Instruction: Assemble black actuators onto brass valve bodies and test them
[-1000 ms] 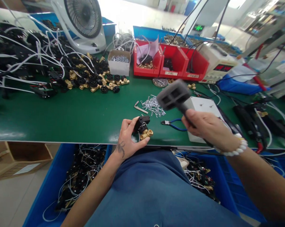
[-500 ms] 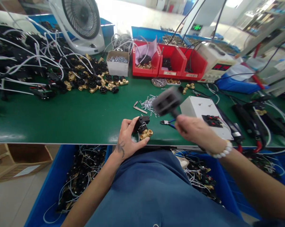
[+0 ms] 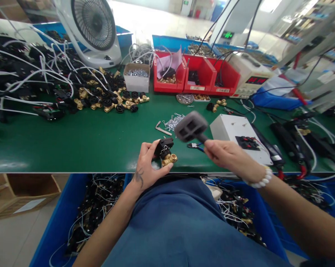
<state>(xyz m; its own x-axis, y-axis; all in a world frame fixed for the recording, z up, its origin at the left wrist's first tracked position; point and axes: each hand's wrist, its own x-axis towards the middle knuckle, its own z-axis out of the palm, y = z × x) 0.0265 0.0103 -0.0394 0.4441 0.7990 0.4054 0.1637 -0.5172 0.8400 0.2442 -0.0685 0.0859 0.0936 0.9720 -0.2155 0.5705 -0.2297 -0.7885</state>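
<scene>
My left hand (image 3: 148,163) is closed around a brass valve (image 3: 169,159) with a black plastic housing (image 3: 165,144) on top, at the table's front edge. A thin wire clip (image 3: 164,149) shows on the black neck. My right hand (image 3: 225,155) grips the handle of a dark grey mallet (image 3: 192,127), its blocky hollowed head raised above and to the right of the valve. Blue-handled cutting pliers (image 3: 195,146) lie below the mallet. Behind the valve are a pile of wire clips (image 3: 173,121) and an L-shaped metal piece (image 3: 163,129).
Red bins (image 3: 198,76) and a carton of small metal parts (image 3: 136,77) stand at the back. Brass valves (image 3: 109,100), white cables and a fan (image 3: 96,31) occupy the left. A grey switch box (image 3: 236,135) is at right. Blue crates (image 3: 62,215) sit below the table.
The mallet head has moved slightly down and left, nearer the valve. My left hand keeps its hold on the valve. The whole view has shifted a little.
</scene>
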